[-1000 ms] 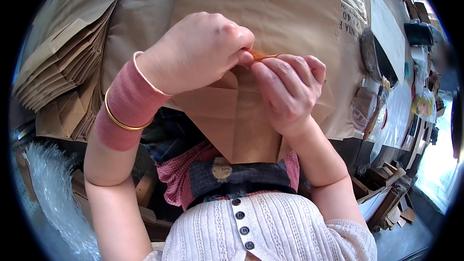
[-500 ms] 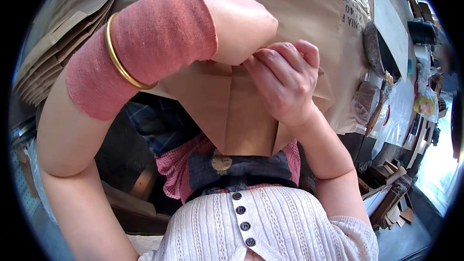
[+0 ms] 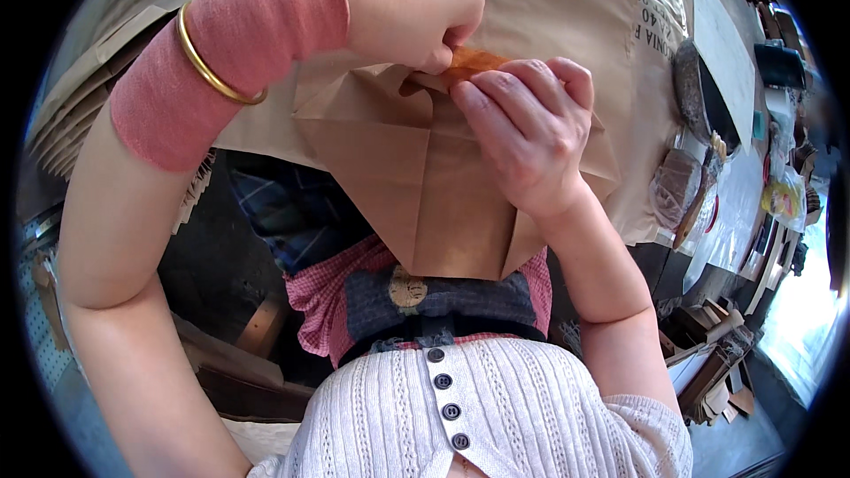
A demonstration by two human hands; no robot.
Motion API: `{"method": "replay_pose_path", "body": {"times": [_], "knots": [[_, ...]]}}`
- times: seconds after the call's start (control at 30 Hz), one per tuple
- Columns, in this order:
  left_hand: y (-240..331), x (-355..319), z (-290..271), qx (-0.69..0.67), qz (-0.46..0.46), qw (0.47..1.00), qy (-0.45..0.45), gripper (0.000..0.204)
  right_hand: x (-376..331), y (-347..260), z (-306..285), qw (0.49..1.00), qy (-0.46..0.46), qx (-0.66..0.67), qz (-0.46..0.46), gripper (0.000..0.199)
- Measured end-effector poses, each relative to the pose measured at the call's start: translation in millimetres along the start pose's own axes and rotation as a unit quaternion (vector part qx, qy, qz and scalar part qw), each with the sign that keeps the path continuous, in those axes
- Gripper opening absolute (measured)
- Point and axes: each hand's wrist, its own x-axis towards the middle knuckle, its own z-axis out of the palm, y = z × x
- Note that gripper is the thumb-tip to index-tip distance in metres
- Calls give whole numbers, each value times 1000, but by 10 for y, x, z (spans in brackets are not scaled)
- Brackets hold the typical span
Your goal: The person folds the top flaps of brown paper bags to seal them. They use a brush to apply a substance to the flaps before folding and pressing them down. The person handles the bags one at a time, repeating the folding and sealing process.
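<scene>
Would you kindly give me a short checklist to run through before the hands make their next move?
1. Left hand closed on the thin orange-brown strip: ok, pinched at its left end.
2. Right hand gripping the strip too: cannot tell; its curled fingers are at the strip but hide the contact.
3. Folded brown paper piece lying flat: not ok; an edge curls near the left hand.
4. Layered brown paper stack on the left, apart from both hands: ok.
5. Whole strip in sight: not ok; the hands cover part of it.
</scene>
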Motion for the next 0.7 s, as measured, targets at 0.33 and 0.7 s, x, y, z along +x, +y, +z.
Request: {"method": "replay_pose_path", "body": {"times": [0.33,0.7], "knots": [[137,22,86,55,-1,998,34,10,12,-12,9,1000,-7,4,7,13],[-11,-54,107,56,-20,992,109,7,33,-100,12,999,-44,-15,-3,13]]}}
